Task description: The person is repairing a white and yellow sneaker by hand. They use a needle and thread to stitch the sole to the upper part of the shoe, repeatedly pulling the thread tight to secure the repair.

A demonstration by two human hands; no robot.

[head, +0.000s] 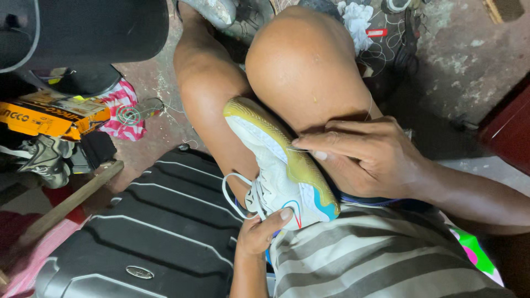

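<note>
A white sneaker (270, 165) with a yellow-green sole lies wedged between my bare knees, sole edge turned up and toe pointing away from me. My left hand (258, 232) grips the shoe's heel end from below, thumb on the upper near the laces. My right hand (361, 154) rests on my right knee, fingertips pinching a thin needle with thread at the seam where the sole meets the upper. A thin thread runs up over my knee.
A black ribbed hard suitcase (160, 232) lies by my left side. At the left are an orange box (49, 116), a wooden stick (66, 204), striped cloth and a black round object (94, 27). Tangled thread and white cloth (359, 22) lie on the concrete floor beyond.
</note>
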